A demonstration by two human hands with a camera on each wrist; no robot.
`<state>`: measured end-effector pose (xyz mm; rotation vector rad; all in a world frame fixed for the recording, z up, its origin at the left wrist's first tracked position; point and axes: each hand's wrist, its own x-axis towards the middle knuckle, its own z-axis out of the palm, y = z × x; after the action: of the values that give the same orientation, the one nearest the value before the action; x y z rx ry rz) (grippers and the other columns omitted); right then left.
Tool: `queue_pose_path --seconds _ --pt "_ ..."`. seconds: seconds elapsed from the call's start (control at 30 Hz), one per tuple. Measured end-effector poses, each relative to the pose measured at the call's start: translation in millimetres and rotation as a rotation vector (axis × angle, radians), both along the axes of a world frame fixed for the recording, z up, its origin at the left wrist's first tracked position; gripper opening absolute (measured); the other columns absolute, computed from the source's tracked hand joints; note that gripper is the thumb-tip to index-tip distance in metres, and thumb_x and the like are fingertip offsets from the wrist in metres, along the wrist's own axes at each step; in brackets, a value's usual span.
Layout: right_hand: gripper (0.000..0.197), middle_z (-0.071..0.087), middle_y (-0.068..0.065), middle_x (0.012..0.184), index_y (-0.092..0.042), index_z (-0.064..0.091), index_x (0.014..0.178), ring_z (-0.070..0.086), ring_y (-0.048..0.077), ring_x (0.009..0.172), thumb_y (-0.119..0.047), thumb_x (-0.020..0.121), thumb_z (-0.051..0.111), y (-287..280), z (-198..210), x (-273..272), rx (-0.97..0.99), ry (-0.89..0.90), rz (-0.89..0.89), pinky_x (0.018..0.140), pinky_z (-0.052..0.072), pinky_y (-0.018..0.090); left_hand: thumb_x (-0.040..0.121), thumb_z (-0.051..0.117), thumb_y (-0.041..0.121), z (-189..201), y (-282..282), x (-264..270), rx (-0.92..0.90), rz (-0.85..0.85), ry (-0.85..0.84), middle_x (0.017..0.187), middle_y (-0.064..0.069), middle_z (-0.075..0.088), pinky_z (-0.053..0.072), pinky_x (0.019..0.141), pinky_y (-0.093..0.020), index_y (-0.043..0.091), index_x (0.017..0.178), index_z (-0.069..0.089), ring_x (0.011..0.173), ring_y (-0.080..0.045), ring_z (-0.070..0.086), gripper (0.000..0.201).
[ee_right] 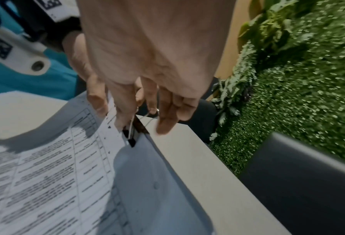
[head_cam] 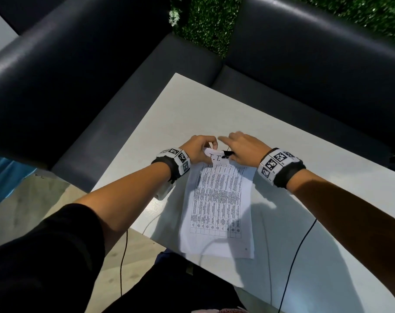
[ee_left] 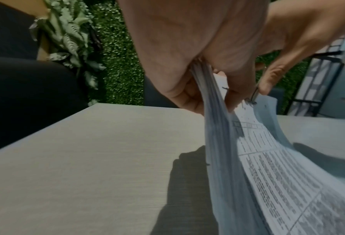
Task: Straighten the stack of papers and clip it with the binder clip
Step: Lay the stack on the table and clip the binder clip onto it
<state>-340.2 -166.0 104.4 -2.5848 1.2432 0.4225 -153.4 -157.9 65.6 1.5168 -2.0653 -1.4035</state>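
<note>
A stack of printed papers (head_cam: 216, 206) with a table of text lies lengthwise on the white table (head_cam: 316, 159). My left hand (head_cam: 199, 149) pinches the stack's far left corner and lifts that end off the table; in the left wrist view the sheets (ee_left: 278, 174) fan slightly below the left hand (ee_left: 211, 98). A black binder clip (head_cam: 227, 154) sits on the stack's far edge. My right hand (head_cam: 228, 149) holds it: in the right wrist view the thumb and fingers of the right hand (ee_right: 143, 117) pinch the wire handles above the clip (ee_right: 132, 136).
A dark sofa (head_cam: 101, 75) wraps round the table's far and left sides, with a green plant wall (head_cam: 205, 23) behind it. Thin black cables (head_cam: 298, 249) run from my wrists over the near table edge.
</note>
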Motion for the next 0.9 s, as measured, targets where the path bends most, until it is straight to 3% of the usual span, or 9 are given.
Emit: queue_pose_path --seconds 0.07,0.13,0.2,0.3,0.5,0.6,0.77,0.83,0.9 --pt "0.050 0.051 0.011 0.114 -0.010 0.049 0.125 0.052 0.028 0.098 -0.016 0.080 0.070 4 -7 -3 -0.083 -0.102 -0.089 0.075 0.048 0.038 0.062 0.083 0.002 -6 1 3 0.053 0.106 0.085 0.083 -0.011 0.070 0.055 0.073 -0.036 0.016 0.093 0.061 0.073 -0.025 0.064 0.041" --pt "0.024 0.056 0.011 0.104 -0.007 0.059 0.104 0.055 0.029 0.092 -0.011 0.082 0.068 10 -16 -5 -0.076 -0.229 -0.190 0.073 0.047 0.036 0.066 0.081 0.001 -15 6 9 0.153 0.274 0.207 0.095 -0.010 0.069 0.056 0.082 -0.037 0.013 0.103 0.062 0.083 -0.026 0.066 0.044" --pt "0.004 0.061 0.011 0.089 -0.004 0.064 0.087 0.059 0.031 0.084 -0.007 0.085 0.064 15 -25 -5 -0.001 -0.358 -0.325 0.072 0.047 0.034 0.073 0.079 0.010 -24 18 13 0.286 0.433 0.324 0.108 -0.009 0.067 0.052 0.093 -0.040 0.011 0.110 0.063 0.098 -0.027 0.065 0.040" --pt "0.006 0.063 0.010 0.083 -0.002 0.068 0.081 0.060 0.027 0.078 -0.006 0.084 0.065 19 -36 -5 0.018 -0.511 -0.475 0.075 0.050 0.035 0.088 0.064 0.032 -31 40 8 0.381 0.505 0.303 0.111 -0.005 0.067 0.047 0.095 -0.035 0.005 0.115 0.063 0.102 -0.023 0.063 0.038" --pt "0.006 0.064 0.013 0.092 0.001 0.067 0.089 0.061 0.026 0.083 0.001 0.085 0.064 63 -55 -1 -0.339 -0.673 -0.379 0.078 0.053 0.034 0.093 0.060 0.023 -33 41 -6 0.354 0.700 0.436 0.096 -0.010 0.067 0.048 0.089 -0.037 0.006 0.106 0.066 0.087 -0.021 0.060 0.022" --pt "0.021 0.057 0.015 0.119 0.002 0.061 0.110 0.062 0.025 0.098 -0.001 0.090 0.058 89 -69 0 -0.228 -0.627 -0.393 0.091 0.054 0.035 0.092 0.060 0.015 -31 39 -5 0.399 0.729 0.499 0.078 -0.002 0.063 0.049 0.076 -0.027 0.014 0.086 0.066 0.073 -0.014 0.057 0.008" --pt "0.034 0.059 0.018 0.129 -0.001 0.065 0.112 0.058 0.033 0.116 0.009 0.079 0.064 97 -72 -4 -0.128 -0.380 -0.242 0.105 0.039 0.044 0.092 0.057 0.004 -28 41 -2 0.461 0.807 0.648 0.084 -0.010 0.061 0.053 0.062 -0.016 0.001 0.104 0.060 0.072 -0.014 0.061 0.013" --pt "0.036 0.063 0.011 0.125 -0.009 0.064 0.116 0.058 0.029 0.115 0.000 0.081 0.065 86 -59 -8 -0.214 -0.432 -0.249 0.100 0.042 0.046 0.090 0.061 0.010 -30 40 -1 0.457 0.803 0.620 0.091 -0.014 0.062 0.052 0.069 -0.023 0.003 0.103 0.062 0.081 -0.021 0.058 0.015" --pt "0.056 0.046 0.006 0.143 -0.017 0.048 0.135 0.041 0.025 0.132 -0.017 0.082 0.067 74 -44 -11 -0.240 -0.391 -0.316 0.108 0.034 0.047 0.089 0.063 0.018 -29 41 0 0.460 0.785 0.569 0.090 -0.013 0.063 0.048 0.071 -0.028 0.006 0.099 0.064 0.078 -0.022 0.057 0.016"
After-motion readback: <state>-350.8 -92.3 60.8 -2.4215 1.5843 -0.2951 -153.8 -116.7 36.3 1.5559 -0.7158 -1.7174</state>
